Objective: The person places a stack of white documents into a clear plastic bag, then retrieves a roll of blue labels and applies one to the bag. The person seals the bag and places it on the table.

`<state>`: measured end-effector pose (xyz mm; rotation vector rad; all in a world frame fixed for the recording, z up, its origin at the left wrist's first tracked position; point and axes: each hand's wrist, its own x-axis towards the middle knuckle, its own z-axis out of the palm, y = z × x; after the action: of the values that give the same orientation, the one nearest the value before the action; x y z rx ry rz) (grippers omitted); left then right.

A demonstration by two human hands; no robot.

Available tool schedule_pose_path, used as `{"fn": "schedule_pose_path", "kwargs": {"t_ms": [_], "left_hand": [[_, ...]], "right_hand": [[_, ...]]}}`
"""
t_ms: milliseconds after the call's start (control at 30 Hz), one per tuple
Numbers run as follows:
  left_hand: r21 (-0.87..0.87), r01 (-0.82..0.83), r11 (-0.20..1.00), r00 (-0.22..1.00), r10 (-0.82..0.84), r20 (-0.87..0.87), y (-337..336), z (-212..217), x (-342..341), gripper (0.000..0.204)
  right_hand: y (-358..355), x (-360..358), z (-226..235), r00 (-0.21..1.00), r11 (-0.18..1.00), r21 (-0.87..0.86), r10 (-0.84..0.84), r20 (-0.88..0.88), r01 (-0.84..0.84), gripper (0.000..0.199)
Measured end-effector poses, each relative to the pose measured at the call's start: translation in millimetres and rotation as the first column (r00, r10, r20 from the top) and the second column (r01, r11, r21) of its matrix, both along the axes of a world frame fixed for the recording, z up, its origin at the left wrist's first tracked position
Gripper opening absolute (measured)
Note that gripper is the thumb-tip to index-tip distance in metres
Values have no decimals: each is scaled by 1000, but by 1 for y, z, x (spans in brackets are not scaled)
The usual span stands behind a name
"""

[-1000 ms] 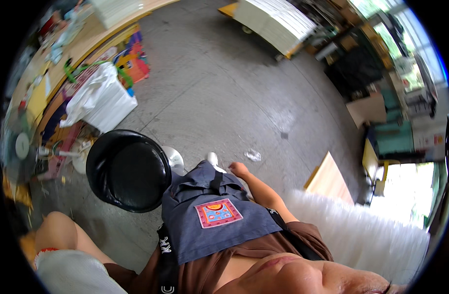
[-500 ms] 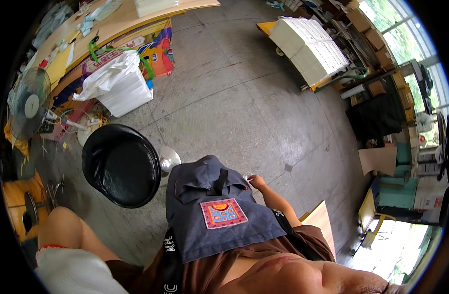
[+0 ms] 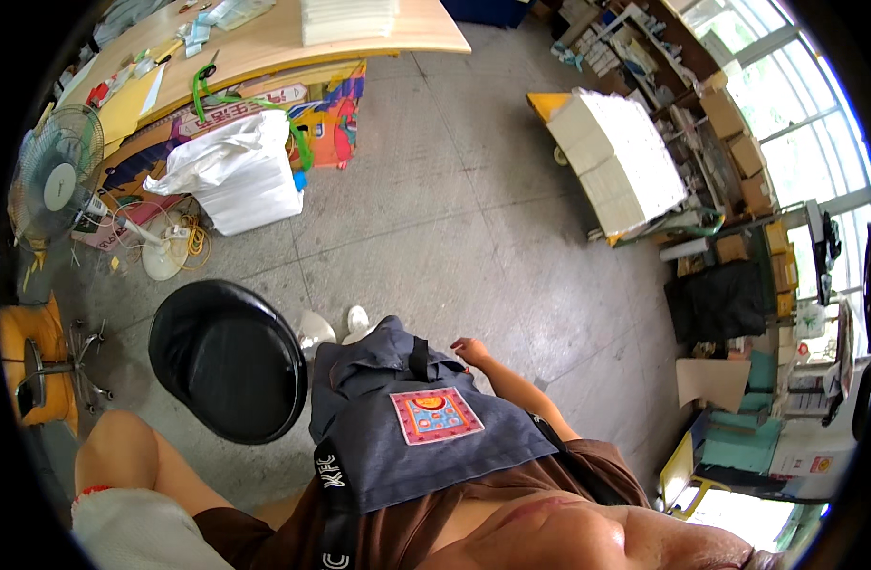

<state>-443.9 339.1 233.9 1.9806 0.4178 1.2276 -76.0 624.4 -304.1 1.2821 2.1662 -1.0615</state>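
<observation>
My right hand (image 3: 470, 351) hangs beside the dark grey apron (image 3: 378, 456), its fingers loosely bent and apart, with nothing visible in them. The apron has a colourful square patch and black straps. At lower left my bent left arm (image 3: 122, 446) shows a bare elbow and a white covering (image 3: 150, 532) with a red edge; the hand itself is out of sight. A black padded stool (image 3: 231, 366) stands left of the apron. Past the apron's far edge a pale shoe (image 3: 357, 317) shows on the floor.
A wooden table (image 3: 264, 28) at far left bears a white stack (image 3: 350, 19). Before it are a white bag (image 3: 236, 180) and a fan (image 3: 60, 185). At far right, a cart holds white stacks (image 3: 616, 157) beside shelves (image 3: 711, 142). An orange chair (image 3: 41, 366) stands at left.
The view has shifted, so the table, cart and stool sit lower in it. My right hand has moved slightly left in the picture. A pale shoe now shows beyond the apron.
</observation>
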Motion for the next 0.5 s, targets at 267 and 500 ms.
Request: {"fn": "schedule_pose_path", "kwargs": {"t_ms": [267,500], "left_hand": [[39,-91,995,996,90,26,32,-17,-58,24],[-5,-208,978,978,208,4,59,-11,-77,24]], "right_hand": [[93,-71,13,994,993,61,99,44,-102,29],[127,-137,1,974,975,30,220,-47,-219,28]]}}
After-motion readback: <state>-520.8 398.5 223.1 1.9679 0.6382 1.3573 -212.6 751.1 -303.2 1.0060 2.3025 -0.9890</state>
